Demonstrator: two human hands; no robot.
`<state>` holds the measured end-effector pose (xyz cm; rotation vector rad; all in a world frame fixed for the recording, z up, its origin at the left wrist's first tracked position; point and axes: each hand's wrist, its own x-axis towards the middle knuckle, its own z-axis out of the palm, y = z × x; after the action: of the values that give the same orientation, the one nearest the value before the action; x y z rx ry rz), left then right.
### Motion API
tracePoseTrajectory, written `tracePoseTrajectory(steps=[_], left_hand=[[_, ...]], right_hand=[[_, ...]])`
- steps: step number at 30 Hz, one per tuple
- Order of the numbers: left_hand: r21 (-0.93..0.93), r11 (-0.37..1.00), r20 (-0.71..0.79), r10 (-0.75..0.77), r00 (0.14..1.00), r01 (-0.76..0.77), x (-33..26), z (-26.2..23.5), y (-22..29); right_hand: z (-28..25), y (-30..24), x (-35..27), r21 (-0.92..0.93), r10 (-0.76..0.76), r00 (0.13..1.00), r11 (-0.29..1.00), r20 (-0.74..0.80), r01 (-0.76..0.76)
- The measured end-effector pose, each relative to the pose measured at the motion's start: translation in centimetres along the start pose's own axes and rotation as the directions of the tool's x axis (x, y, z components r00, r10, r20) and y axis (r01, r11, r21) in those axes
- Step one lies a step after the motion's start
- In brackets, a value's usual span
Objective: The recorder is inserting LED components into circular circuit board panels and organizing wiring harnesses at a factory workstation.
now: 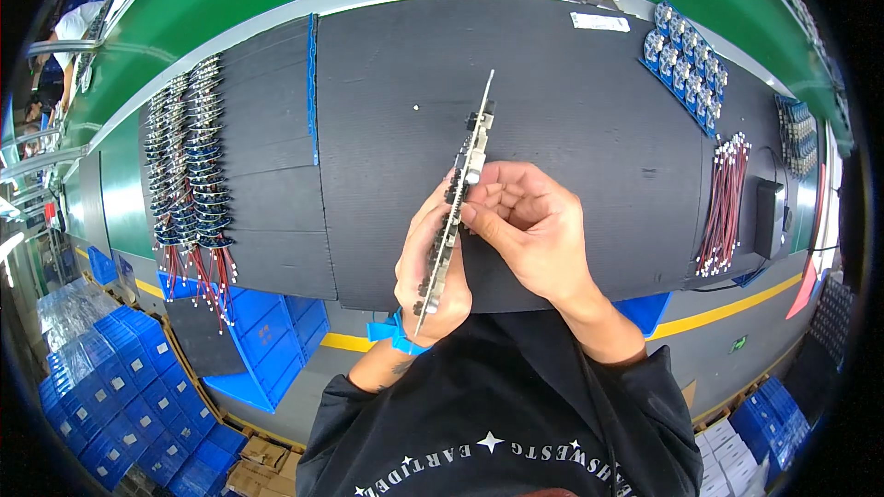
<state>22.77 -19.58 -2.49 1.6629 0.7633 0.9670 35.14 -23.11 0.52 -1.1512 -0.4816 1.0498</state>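
Observation:
A circuit board panel (457, 207) is held up on edge in front of me, so that it shows as a thin slanted strip with white and black components along both faces. My left hand (431, 267) is closed round its lower part from the left side; a blue band circles that wrist. On the other side, my right hand (532, 230) has its thumb and fingers bent in a pinch against the panel's middle. Whether something small sits between those right fingertips is hidden.
Rows of stacked round boards with wires (189, 166) lie at the left of the black mat (396, 64). At the right are a blue board panel (683, 64), a bundle of red wires (725, 207) and a black box (770, 216). Blue crates (262, 340) stand below.

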Motion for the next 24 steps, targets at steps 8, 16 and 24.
tracePoseTrajectory(steps=[8, 16, 24], left_hand=[[-0.064, 0.997, 0.000, -0.051, 0.999, 0.050, -0.1, 0.1, -0.2], [-0.004, 0.998, 0.015, -0.066, 0.998, 0.066, 0.1, 0.2, 0.5], [0.046, 0.999, -0.035, -0.023, 0.999, 0.025, 0.0, 0.0, 0.4]], right_hand=[[0.6, -0.9, -0.6, 0.105, -0.028, 0.998, 0.994, 0.064, 0.022], [0.6, -1.0, -0.4, 0.121, -0.042, 0.999, 0.992, 0.033, 0.038], [0.8, -1.5, -0.6, 0.082, 0.018, 0.999, 0.996, 0.031, -0.020]])
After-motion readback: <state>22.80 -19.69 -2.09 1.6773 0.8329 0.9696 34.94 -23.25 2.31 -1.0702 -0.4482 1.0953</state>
